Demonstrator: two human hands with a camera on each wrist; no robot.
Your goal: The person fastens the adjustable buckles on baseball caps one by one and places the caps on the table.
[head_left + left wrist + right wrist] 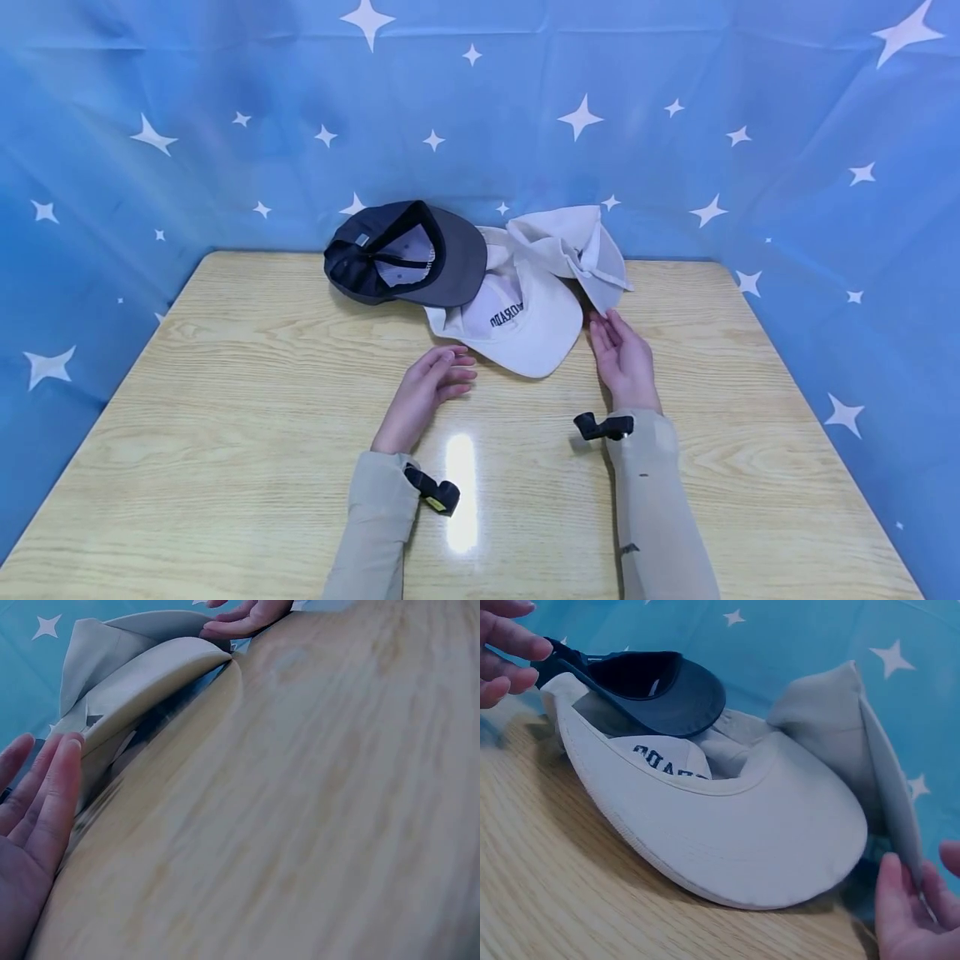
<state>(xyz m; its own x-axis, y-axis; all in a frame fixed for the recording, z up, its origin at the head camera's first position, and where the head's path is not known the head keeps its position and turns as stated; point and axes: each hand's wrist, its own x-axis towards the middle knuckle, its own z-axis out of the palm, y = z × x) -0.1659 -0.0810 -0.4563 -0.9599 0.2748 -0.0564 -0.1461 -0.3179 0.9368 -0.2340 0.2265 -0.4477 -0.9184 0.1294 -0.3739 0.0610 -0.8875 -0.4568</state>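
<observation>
Three baseball caps lie together at the back of the table. The dark navy cap (461, 258) is at the left, its inside facing up, overlapping a white cap (546, 327) with dark lettering inside. A second pale cap (551, 232) leans over the white one at the right, its brim pointing down. My right hand (628, 365) pinches the tip of that brim between thumb and fingers, as the right wrist view shows. Near the white cap's front edge, my left hand (426, 390) is held with fingers extended and loosely bent, holding nothing.
The wooden table (225, 400) has rounded back corners. A blue cloth with white stars (480, 108) hangs close behind the caps and along both sides. Each sleeve carries a small black camera (606, 427) at the wrist.
</observation>
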